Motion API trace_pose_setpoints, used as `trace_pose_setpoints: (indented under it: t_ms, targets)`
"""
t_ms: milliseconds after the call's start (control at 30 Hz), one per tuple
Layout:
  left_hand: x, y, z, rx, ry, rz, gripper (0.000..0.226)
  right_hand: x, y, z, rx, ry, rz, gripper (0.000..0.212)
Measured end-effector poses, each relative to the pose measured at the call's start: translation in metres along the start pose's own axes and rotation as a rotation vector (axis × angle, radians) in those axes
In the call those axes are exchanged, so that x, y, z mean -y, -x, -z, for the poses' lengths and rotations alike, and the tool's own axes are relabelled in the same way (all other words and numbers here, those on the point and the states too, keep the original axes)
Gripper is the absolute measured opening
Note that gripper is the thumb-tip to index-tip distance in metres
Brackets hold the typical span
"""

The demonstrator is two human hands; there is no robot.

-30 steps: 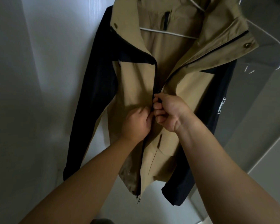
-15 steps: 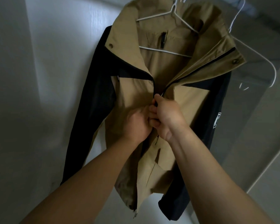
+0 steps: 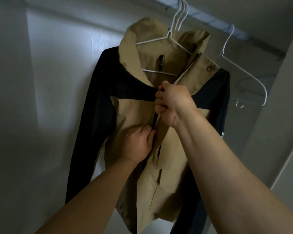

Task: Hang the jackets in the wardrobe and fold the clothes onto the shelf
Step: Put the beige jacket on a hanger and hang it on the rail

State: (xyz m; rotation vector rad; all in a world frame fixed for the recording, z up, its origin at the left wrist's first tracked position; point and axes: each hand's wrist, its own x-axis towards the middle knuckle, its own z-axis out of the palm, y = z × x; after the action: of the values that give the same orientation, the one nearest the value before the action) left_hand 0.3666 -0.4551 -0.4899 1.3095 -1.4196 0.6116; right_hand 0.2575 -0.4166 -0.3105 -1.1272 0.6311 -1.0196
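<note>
A tan jacket with black sleeves (image 3: 135, 108) hangs on a white wire hanger (image 3: 161, 40) from the wardrobe rail (image 3: 215, 21). My right hand (image 3: 173, 102) grips the zipper at chest height, fingers curled round it. Lower down, my left hand (image 3: 137, 144) pinches the jacket's front edge beside the zipper line. The zipper pull itself is hidden inside my right fist. Below my hands the front looks closed; above them the collar stays open.
An empty white wire hanger (image 3: 247, 76) hangs on the rail to the right of the jacket. The wardrobe's white back wall (image 3: 63, 81) is to the left and a side panel (image 3: 287, 107) to the right.
My right hand has risen along the zipper from waist to chest height, closing the front. My left hand stayed lower on the fabric. The view tilted up, showing the rail.
</note>
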Motion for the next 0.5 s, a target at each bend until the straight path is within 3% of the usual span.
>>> trace_pose_setpoints:
  t_ms: [133, 300, 433, 500]
  targets:
    - [0.004, -0.002, -0.004, -0.003, -0.005, -0.022, 0.031, 0.019, 0.001, -0.008, -0.003, -0.053, 0.054, 0.037]
    - [0.007, 0.002, -0.013, 0.051, -0.058, -0.009, 0.026, 0.043, 0.000, -0.019, -0.038, 0.060, 0.203, 0.038]
    - [-0.003, -0.024, -0.003, 0.141, -0.123, 0.115, 0.028, 0.040, -0.002, -0.016, -0.043, 0.108, 0.193, 0.034]
    - [-0.013, -0.047, 0.007, 0.093, -0.119, 0.180, 0.038, 0.037, -0.002, -0.012, -0.026, 0.116, 0.179, 0.033]
